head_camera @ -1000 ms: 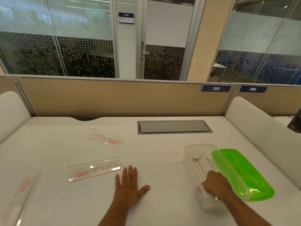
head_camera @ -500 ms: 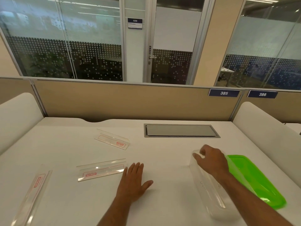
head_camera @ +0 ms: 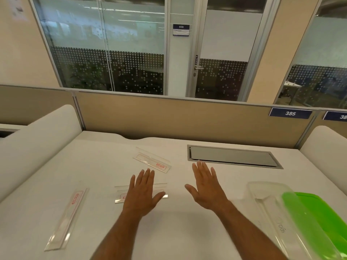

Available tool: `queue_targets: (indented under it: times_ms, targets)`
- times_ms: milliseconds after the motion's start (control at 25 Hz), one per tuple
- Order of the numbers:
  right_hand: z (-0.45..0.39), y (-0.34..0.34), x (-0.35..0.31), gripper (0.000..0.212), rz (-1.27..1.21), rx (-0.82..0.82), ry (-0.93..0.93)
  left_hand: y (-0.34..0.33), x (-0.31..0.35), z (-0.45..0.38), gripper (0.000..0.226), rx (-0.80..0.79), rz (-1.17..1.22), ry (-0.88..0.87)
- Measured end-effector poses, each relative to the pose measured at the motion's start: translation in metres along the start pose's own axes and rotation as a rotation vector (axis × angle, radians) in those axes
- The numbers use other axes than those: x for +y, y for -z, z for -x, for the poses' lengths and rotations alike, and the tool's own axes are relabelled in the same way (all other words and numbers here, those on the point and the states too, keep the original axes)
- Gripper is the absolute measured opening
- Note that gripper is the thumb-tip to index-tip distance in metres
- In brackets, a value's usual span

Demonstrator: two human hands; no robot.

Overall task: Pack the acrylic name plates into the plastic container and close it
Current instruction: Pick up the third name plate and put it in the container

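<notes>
Two bare forearms enter from the lower edge, each ending in an uncovered hand: left hand (head_camera: 142,192), right hand (head_camera: 207,186). No sleeve, glove, watch or ring shows on either limb. Fine hair is faintly visible along both forearms. Each hand shows five fingers; nails appear short and unpainted.

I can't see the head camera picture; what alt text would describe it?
Two open hands, left hand and right hand, hover over a white desk with three clear acrylic name plates on it. To the right lie an open clear plastic container and a green lid.
</notes>
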State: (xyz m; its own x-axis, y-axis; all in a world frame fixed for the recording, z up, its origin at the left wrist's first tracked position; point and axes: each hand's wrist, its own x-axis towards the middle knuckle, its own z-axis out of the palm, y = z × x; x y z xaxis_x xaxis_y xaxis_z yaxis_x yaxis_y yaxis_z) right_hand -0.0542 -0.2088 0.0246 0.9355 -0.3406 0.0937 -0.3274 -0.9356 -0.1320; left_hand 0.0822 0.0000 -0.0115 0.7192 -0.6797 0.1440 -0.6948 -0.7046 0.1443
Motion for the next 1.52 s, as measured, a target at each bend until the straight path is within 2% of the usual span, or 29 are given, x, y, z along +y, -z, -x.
queue_targets:
  times_ms: [160,320,440,520,640,800,920,1040,1240,1400,1440,1520]
  targets:
    - [-0.017,-0.025,-0.031,0.104,-0.002,-0.053,0.051,0.000,-0.036,0.008,0.095,-0.065,-0.045,0.093]
    - [-0.032,-0.043,-0.054,0.106,0.021,-0.098,0.104,-0.001,-0.061,0.011,0.092,-0.036,-0.080,0.116]
    - [-0.045,-0.052,-0.066,0.105,0.020,-0.112,0.149,-0.007,-0.076,0.011,0.078,-0.035,-0.089,0.133]
    - [-0.054,-0.057,-0.073,0.090,0.000,-0.130,0.181,-0.010,-0.084,0.008,0.070,-0.028,-0.072,0.134]
    - [-0.067,-0.067,-0.079,0.051,-0.087,-0.166,0.203,-0.015,-0.095,0.004,0.056,0.012,-0.048,0.097]
    - [-0.076,-0.076,-0.082,0.035,-0.173,-0.202,0.150,-0.018,-0.105,0.000,0.043,0.022,0.005,0.069]
    - [-0.080,-0.082,-0.081,0.030,-0.206,-0.159,0.135,-0.017,-0.105,-0.002,0.030,0.062,0.143,0.120]
    - [-0.084,-0.084,-0.076,0.028,-0.282,-0.126,0.129,-0.011,-0.101,-0.007,0.023,0.026,0.270,0.176]
    - [-0.075,-0.062,-0.057,0.022,-0.586,-0.106,0.042,-0.007,-0.090,-0.013,0.007,-0.085,0.737,0.296]
    - [-0.052,-0.035,-0.038,0.063,-0.678,-0.245,0.001,0.006,-0.071,-0.012,0.007,-0.179,0.968,0.365]
    - [-0.048,-0.031,-0.035,0.066,-0.662,-0.258,-0.001,0.010,-0.067,-0.011,0.006,-0.206,0.998,0.382]
    - [-0.040,-0.027,-0.028,0.060,-0.652,-0.239,-0.036,0.015,-0.060,-0.011,0.006,-0.247,1.036,0.416]
